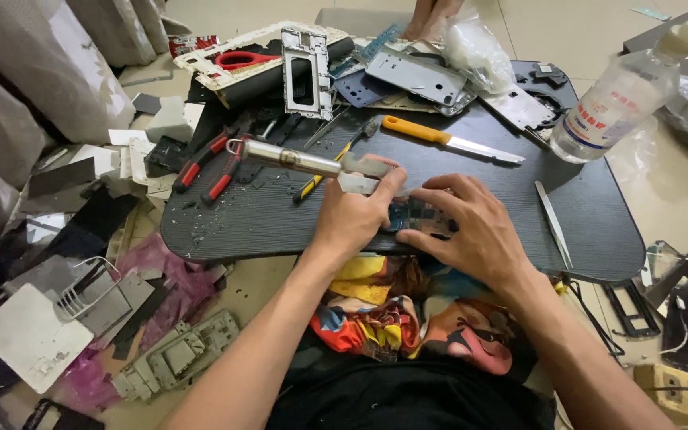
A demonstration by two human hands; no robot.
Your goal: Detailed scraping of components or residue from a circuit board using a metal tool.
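**Circuit board pinned at tray edge**

Left hand (352, 219) and right hand (471, 231) both clamp a small blue circuit board (420, 215) flat on the dark lap tray (280, 215), near its front edge. Left thumb also presses a metal scraper tool (304, 161). Board looks thin, light, stiff, likely brittle; best held by its edges. Tweezers (553, 223) lie to the right.

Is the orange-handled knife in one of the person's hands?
No. The orange-handled knife lies on the dark board, apart from both hands, which grip a small circuit board.
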